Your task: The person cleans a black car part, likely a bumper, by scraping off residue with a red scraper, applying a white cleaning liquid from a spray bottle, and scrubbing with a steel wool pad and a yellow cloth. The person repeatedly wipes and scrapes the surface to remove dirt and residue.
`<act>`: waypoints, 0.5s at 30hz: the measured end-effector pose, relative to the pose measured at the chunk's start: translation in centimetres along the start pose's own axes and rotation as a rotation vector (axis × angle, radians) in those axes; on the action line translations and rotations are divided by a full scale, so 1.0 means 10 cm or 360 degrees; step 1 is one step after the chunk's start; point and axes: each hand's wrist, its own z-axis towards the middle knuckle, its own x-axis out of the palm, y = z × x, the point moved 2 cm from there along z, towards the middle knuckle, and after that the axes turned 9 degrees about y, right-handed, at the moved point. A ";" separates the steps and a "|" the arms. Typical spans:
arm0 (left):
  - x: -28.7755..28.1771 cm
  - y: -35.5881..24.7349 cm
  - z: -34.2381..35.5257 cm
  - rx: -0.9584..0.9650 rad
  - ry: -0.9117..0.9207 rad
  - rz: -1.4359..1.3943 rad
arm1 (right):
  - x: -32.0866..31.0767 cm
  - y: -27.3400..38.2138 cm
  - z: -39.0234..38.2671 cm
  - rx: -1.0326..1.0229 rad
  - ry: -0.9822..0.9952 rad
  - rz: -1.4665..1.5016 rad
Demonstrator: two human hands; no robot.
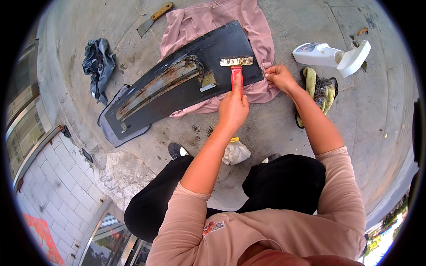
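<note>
A long dark panel (173, 99) lies slanted on a pink cloth (191, 20), with a rusty metal strip (164, 84) along its middle. My left hand (233, 108) is wrapped round the red handle of a wide-headed scraper (236, 75). Its pale, rust-spotted head lies over the panel's right part. A small metal plate (207, 82) sits on the panel just left of the handle. At the panel's right edge, my right hand (280, 79) is closed in a pinch beside the cloth. What lies between its fingertips is hard to make out.
A putty knife (155, 17) lies beyond the cloth, and a crumpled dark plastic bag (99, 66) at left. Grey fabric (111, 104) shows under the panel's left end. To the right are a white spray bottle (317, 54) and yellow-black gloves (310, 86). A whitish bundle (236, 152) sits between my feet.
</note>
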 end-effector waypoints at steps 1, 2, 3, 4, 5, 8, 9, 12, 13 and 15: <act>0.08 0.02 -0.13 -0.0002 0.0057 0.0006 | -0.01 -0.01 0.01 0.0004 -0.0011 0.0007; 0.18 0.08 -0.35 -0.0021 0.0114 0.0020 | 0.02 -0.01 0.00 0.0014 -0.0007 0.0022; 0.24 0.13 -0.45 -0.0042 0.0179 0.0027 | 0.05 0.00 -0.03 -0.0012 -0.0056 0.0014; 0.22 0.11 -0.39 -0.0011 0.0114 0.0020 | 0.06 0.00 -0.04 -0.0011 -0.0046 0.0025; 0.18 0.07 -0.26 0.0021 0.0039 0.0012 | 0.05 0.02 -0.04 -0.0017 -0.0031 0.0030; -0.23 -0.24 0.35 -0.0054 -0.0055 0.0000 | 0.04 0.04 -0.03 -0.0032 -0.0020 0.0022; -0.39 -0.33 0.55 -0.0129 -0.0072 -0.0008 | 0.07 0.03 -0.03 -0.0037 -0.0013 0.0016; -0.68 -0.47 0.95 -0.0076 -0.0181 -0.0006 | 0.07 0.02 0.00 -0.0071 -0.0029 0.0043; -0.66 -0.49 0.95 -0.0062 -0.0174 0.0024 | 0.06 -0.02 -0.01 -0.0074 -0.0033 0.0030; -0.53 -0.46 0.78 -0.0045 -0.0123 0.0082 | 0.00 -0.04 -0.02 -0.0090 -0.0039 -0.0003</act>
